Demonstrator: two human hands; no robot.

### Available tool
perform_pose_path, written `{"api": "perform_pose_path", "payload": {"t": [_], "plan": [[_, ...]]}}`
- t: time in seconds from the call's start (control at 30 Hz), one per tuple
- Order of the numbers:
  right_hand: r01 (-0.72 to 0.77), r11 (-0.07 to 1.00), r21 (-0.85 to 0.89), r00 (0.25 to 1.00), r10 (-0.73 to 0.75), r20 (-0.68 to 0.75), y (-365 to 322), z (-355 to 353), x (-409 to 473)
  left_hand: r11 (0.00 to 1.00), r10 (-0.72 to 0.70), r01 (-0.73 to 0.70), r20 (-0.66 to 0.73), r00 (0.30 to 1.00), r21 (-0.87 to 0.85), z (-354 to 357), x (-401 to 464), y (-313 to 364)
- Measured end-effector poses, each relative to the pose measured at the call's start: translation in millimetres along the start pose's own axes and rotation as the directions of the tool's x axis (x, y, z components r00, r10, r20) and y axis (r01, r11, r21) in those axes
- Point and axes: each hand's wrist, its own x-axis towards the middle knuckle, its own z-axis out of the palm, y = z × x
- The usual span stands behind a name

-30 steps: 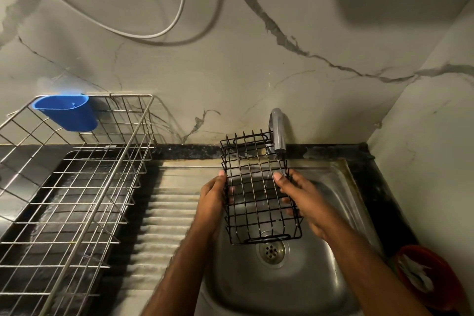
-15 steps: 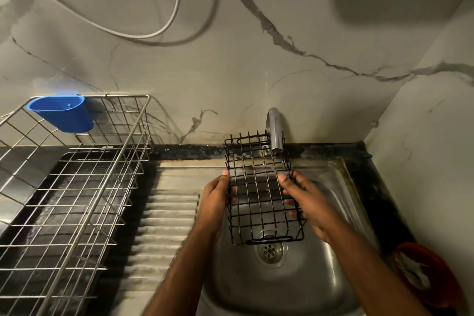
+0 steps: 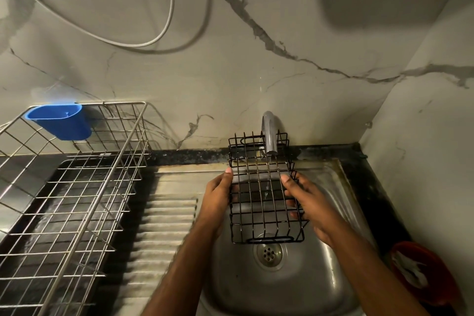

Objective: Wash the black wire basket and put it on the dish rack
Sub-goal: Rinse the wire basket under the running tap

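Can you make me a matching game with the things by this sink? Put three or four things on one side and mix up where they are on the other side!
Things:
1. black wire basket
2. blue plastic cup
3. round metal drain
4. red bowl

Places:
A. hanging on the silver wire dish rack
B. at the bottom of the steel sink
C. on the counter, far right
D. held under the grey tap

Pairs: 1-D, 2-A, 3-B, 4-C
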Motion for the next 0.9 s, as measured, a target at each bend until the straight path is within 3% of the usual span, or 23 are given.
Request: {"api": "perform_pose_path", "payload": {"t": [0.9], "plan": [[0.009,0.998,0.055,1.0,-0.008,-0.023,4.6,-17.8,-6.8,0.996,-0.053,0.054,-0.02,0.998,0.065,22.9,6.9,-4.7]]}}
